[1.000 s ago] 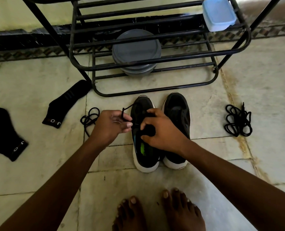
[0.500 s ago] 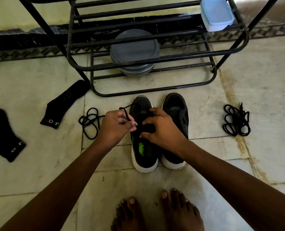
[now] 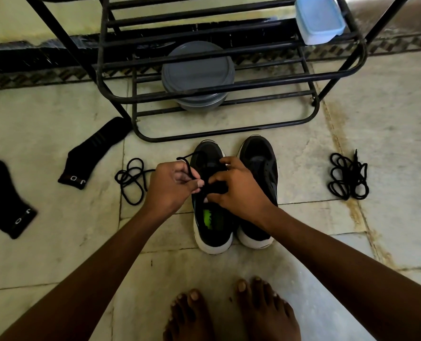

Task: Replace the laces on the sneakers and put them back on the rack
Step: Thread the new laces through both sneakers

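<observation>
Over the sneaker (image 3: 212, 227), left hand (image 3: 170, 187) pinches the limp lace (image 3: 188, 159) near its tip; right hand (image 3: 239, 190) seemingly grips the sneaker's upper.

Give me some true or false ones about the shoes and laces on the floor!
1. The left hand pinches a black lace while the right hand holds the left sneaker. True.
2. Both sneakers sit on the rack. False: they stand on the floor in front of it.
3. A bundled lace lies right of the right sneaker. True.
4. The blue box lies on the floor. False: it sits on the rack.
5. Two black socks lie left of the sneakers. True.
</observation>
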A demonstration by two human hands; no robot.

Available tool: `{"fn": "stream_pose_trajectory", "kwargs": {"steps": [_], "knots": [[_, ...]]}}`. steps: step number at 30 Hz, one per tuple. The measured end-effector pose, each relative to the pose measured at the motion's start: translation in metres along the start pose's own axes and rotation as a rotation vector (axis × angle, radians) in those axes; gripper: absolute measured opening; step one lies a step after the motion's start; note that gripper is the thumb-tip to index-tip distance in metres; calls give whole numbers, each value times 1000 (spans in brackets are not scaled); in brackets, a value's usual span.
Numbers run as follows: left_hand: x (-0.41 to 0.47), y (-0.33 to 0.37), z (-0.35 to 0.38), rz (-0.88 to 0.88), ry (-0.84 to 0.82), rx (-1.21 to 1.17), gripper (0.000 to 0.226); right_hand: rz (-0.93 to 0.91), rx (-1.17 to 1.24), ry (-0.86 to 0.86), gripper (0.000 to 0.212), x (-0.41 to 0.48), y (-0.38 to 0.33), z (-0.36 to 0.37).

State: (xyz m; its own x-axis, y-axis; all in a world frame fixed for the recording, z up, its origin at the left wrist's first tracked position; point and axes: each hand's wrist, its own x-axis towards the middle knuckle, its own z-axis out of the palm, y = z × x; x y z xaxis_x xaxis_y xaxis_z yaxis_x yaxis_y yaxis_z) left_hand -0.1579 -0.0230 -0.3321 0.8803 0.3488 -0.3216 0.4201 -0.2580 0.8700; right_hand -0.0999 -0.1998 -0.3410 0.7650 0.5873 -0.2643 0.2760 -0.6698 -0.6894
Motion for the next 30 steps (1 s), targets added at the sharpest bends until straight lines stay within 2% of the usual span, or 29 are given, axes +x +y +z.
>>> {"fn": "stream_pose_trajectory", "kwargs": {"steps": [6,14,20,24,30], "knots": [[-5,-2,7,108,59,172,20,9,7,6,40,1,1,2],[-11,-5,12,159,142,206,30,16,31,28,36,1,-1,4],[-13,-7,12,128,128,183,20,31,50,27,37,2,0,6],[-16,-9,12,137,138,208,18,41,96,57,27,5,0,10],[-30,-13,18,254,234,190,13,125,148,60,16,7,-8,12]]}}
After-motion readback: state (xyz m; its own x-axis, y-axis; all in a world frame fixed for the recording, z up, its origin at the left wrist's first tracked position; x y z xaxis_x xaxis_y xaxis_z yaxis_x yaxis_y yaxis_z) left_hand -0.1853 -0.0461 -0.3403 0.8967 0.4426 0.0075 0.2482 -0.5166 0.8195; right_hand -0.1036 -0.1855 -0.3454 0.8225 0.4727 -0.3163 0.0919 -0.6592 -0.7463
